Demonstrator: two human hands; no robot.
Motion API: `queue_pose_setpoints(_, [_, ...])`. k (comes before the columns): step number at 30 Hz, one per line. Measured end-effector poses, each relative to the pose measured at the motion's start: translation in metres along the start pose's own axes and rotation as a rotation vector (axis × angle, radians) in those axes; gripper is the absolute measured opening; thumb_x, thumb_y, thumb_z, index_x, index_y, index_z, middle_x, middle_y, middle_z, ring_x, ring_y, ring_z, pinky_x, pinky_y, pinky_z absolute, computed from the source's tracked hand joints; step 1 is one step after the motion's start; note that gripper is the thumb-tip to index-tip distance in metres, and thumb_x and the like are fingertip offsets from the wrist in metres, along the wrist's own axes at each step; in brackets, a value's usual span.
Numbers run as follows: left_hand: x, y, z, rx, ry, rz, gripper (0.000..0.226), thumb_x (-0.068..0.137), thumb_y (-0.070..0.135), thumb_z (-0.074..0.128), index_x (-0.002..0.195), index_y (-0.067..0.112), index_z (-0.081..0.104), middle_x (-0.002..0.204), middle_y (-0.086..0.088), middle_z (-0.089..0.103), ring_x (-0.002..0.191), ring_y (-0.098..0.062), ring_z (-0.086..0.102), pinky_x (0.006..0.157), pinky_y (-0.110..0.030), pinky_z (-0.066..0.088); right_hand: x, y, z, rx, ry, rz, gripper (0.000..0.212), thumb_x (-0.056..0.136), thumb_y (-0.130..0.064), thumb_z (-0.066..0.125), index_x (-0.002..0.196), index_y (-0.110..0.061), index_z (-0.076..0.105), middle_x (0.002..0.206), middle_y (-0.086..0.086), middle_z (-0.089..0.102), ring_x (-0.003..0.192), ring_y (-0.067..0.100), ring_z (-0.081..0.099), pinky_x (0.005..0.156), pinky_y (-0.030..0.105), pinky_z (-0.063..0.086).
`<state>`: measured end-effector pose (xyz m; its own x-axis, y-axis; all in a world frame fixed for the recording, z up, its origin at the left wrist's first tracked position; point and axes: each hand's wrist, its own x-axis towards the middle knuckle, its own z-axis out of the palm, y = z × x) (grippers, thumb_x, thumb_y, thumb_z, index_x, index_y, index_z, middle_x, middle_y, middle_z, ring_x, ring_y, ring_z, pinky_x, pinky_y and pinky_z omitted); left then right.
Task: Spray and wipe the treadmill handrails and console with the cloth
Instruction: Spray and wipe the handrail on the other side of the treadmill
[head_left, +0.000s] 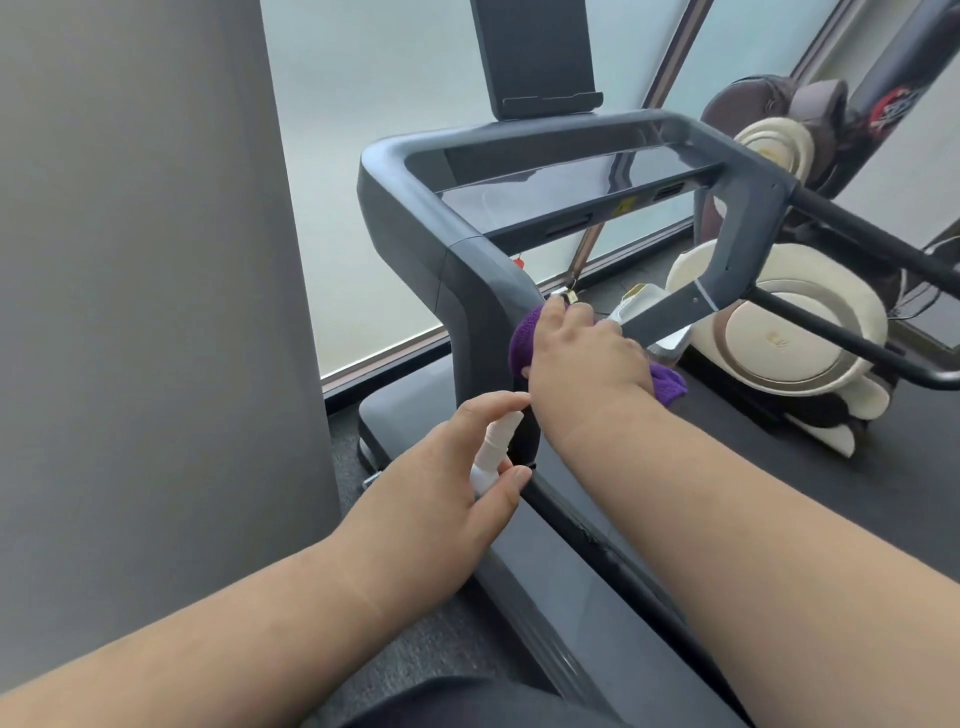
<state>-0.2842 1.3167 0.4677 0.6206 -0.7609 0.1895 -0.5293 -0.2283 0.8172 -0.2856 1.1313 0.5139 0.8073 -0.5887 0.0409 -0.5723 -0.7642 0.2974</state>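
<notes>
small white plastic spray bottle (493, 452), slim and cylindrical with a narrow nozzle, contents not visible through the opaque wall; gripped in the left hand (447, 483), thumb curled along one side and forefinger stretched over the nozzle tip, held just beside the lower stretch of the treadmill's left upright (488, 312). purple cloth (524, 338), nubby terry texture, bunched under the right hand (582, 353) and pressed against the inner face of that upright, one corner poking out past the wrist at the far side; fingers of the right hand curled over the cloth, clamping it to the post. matte dark-grey handrail frame (519, 140) of smooth moulded plastic, rounded corners, bent in a broad loop around the glossy black console panel (550, 192), which reflects the window. dark flat tablet holder (530, 57) standing upright above the console. black rubbery running belt (779, 493) to the right, smooth grey side rail (566, 597) beneath the forearms. beyond the treadmill, a massage chair (779, 332) with cream padded cushions and brown shell, rounded and glossy. frosted window glass (363, 130) behind, plain grey wall (145, 260) to the left, speckled carpet (343, 447) on the floor
</notes>
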Motion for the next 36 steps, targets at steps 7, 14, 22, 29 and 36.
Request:
queue_pose_setpoints(7, [0.002,0.013,0.003,-0.007,0.01,0.031,0.051,0.093,0.047,0.056,0.132,0.066,0.029,0.096,0.024,0.059,0.081,0.007,0.057,0.068,-0.015,0.041,-0.003,0.013,0.0,0.088,0.005,-0.077,0.074,0.099,-0.043,0.051,0.153,-0.01,0.013,0.142,0.018,0.04,0.122,0.037,0.049,0.09,0.048,0.048])
queue_pose_setpoints(14, [-0.005,0.014,0.006,-0.005,-0.013,0.047,0.05,0.093,0.05,0.055,0.131,0.067,0.027,0.094,0.024,0.06,0.083,0.008,0.057,0.066,-0.012,0.04,-0.056,0.055,0.017,0.061,0.037,-0.037,0.082,0.096,-0.054,0.05,0.155,-0.013,0.01,0.133,0.013,0.044,0.111,0.032,0.052,0.091,0.042,0.048])
queue_pose_setpoints(22, [-0.008,0.01,-0.001,-0.006,0.003,0.035,0.049,0.092,0.052,0.053,0.131,0.069,0.027,0.096,0.025,0.06,0.085,0.009,0.057,0.068,-0.014,0.04,-0.024,0.023,0.007,0.053,0.035,0.031,0.072,0.096,-0.052,0.05,0.148,-0.01,0.022,0.135,0.016,0.046,0.116,0.036,0.052,0.084,0.046,0.048])
queue_pose_setpoints(29, [-0.006,0.023,-0.005,0.005,0.007,0.068,0.051,0.093,0.05,0.055,0.132,0.067,0.027,0.096,0.024,0.058,0.081,0.011,0.056,0.067,-0.01,0.038,0.005,0.016,-0.006,0.199,-0.027,-0.023,0.064,0.092,-0.051,0.058,0.137,-0.012,0.036,0.13,0.013,0.05,0.116,0.036,0.056,0.086,0.047,0.05])
queue_pose_setpoints(36, [-0.013,0.021,-0.004,-0.013,0.008,0.095,0.05,0.092,0.05,0.054,0.129,0.07,0.026,0.095,0.024,0.059,0.081,0.009,0.055,0.067,-0.012,0.039,-0.04,0.049,0.006,0.162,0.053,-0.009,0.066,0.088,-0.055,0.061,0.136,-0.018,0.036,0.115,0.011,0.056,0.102,0.033,0.061,0.083,0.043,0.051])
